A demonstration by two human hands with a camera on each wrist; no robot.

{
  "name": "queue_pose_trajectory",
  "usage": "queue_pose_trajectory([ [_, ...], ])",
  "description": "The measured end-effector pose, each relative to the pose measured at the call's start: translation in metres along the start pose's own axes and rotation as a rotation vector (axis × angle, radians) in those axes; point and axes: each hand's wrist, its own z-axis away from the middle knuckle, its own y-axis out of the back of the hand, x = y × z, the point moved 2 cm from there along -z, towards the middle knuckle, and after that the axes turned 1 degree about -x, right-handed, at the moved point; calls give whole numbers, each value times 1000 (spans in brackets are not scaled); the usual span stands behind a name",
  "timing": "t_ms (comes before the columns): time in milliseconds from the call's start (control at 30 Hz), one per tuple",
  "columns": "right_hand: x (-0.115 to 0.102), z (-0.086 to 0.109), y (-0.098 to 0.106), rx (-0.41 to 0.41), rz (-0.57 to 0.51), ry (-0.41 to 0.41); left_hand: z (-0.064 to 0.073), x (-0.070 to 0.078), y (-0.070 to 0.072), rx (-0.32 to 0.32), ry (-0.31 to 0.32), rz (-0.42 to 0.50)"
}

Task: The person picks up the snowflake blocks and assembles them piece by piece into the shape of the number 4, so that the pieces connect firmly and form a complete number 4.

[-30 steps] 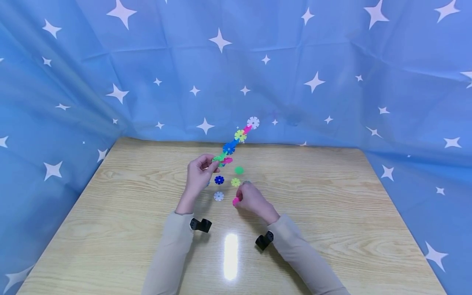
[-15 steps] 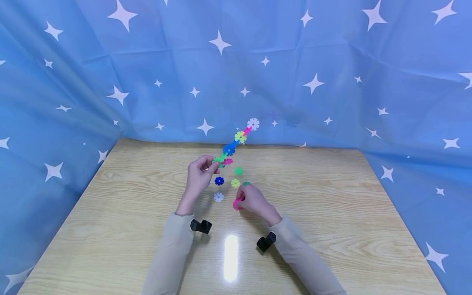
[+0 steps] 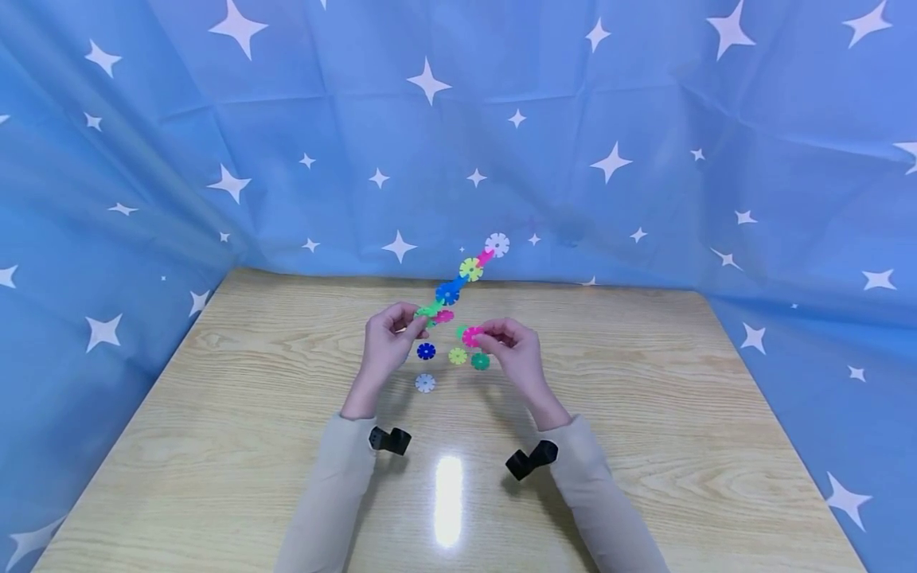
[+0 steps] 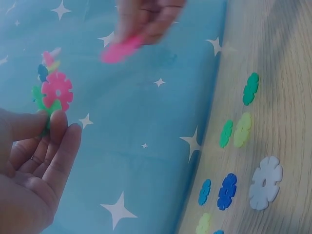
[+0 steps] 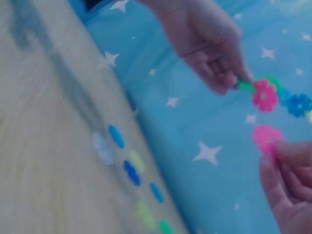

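My left hand pinches the green near end of a chain of interlocking plastic snowflake discs. From there the chain slants up and away to the right: a blue disc, a yellow disc, a pink piece and a white disc at the far tip. A pink disc juts from the green end beside the left fingertips. Between thumb and fingers, my right hand holds a separate pink disc, raised above the table and apart from the chain.
Loose discs lie on the wooden table below the hands: dark blue, white, yellow and green, among several others. A blue star-patterned cloth hangs behind the table.
My right hand has lifted the pink disc off the tabletop and brought it up and forward, nearer the chain. The green disc it covered now shows. My left hand stays nearly still.
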Motion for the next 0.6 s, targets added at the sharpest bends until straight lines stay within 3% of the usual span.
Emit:
queue_pose_trajectory([
  [200,-15,-5,-2,61,-74,68,0,1,-2,-35,-8,-8],
  [600,-20,-9,-7,76,-113,103,3,2,-3,-53,-44,-26],
])
